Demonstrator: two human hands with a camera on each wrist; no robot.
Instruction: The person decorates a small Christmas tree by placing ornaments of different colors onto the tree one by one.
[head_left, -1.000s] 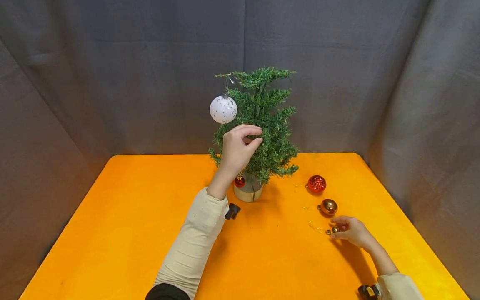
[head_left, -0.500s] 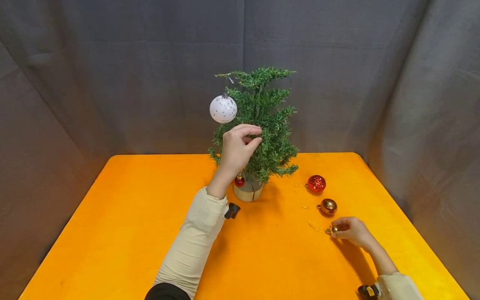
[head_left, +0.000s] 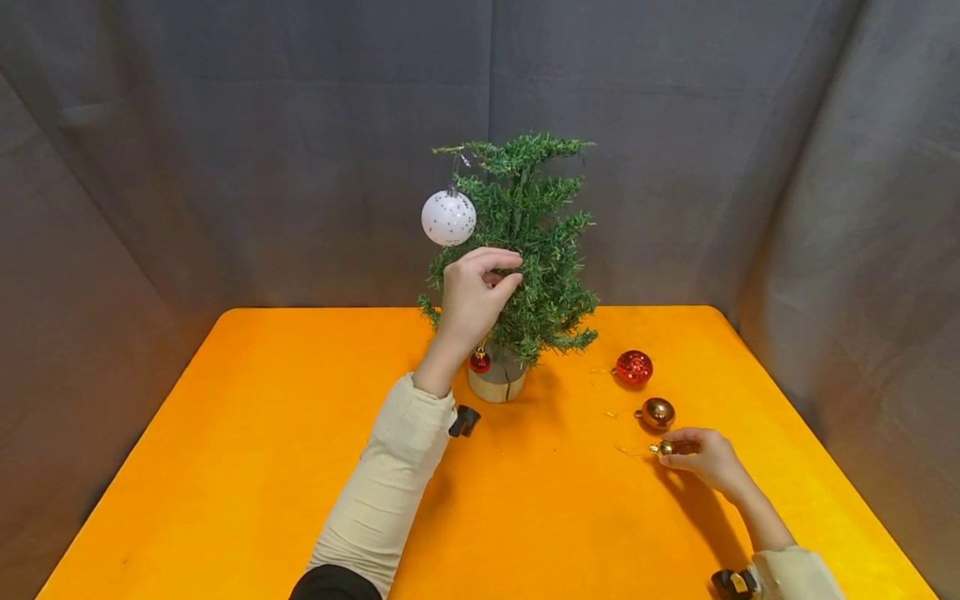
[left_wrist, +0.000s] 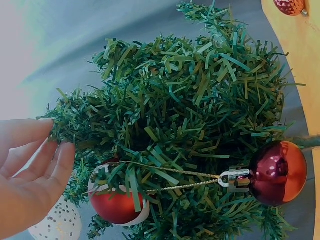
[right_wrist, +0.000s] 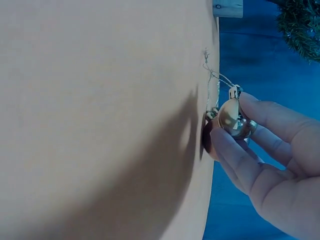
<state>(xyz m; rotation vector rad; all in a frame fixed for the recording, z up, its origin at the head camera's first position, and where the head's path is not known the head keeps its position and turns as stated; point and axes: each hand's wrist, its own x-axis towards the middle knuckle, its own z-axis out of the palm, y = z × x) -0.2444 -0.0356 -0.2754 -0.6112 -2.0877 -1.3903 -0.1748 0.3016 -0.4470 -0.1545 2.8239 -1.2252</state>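
My left hand (head_left: 474, 292) is raised at the left front of a small artificial Christmas tree (head_left: 551, 242). In the left wrist view its curved fingers lie around a branch tip, with a gap between thumb and fingers. Beside it hangs a white bauble with silver dots (head_left: 448, 218). A shiny red bauble (left_wrist: 277, 172) hangs by a gold string lower down, and a matte red bauble with white (left_wrist: 117, 202) sits among the branches. At the right, my right hand (head_left: 708, 461) pinches a small gold bauble (right_wrist: 231, 114) between thumb and fingers, its string trailing.
Beyond the right hand, a bronze bauble (head_left: 658, 413) and a glittery red bauble (head_left: 633, 367) lie on the orange table (head_left: 300, 467), strings toward the tree. The tree stands on a wooden base (head_left: 497, 387). Grey curtains (head_left: 300, 167) enclose the back and sides.
My right hand has turned and raised the small gold bauble slightly away from me, drawing its string along. The left hand has stayed in place at the tree.
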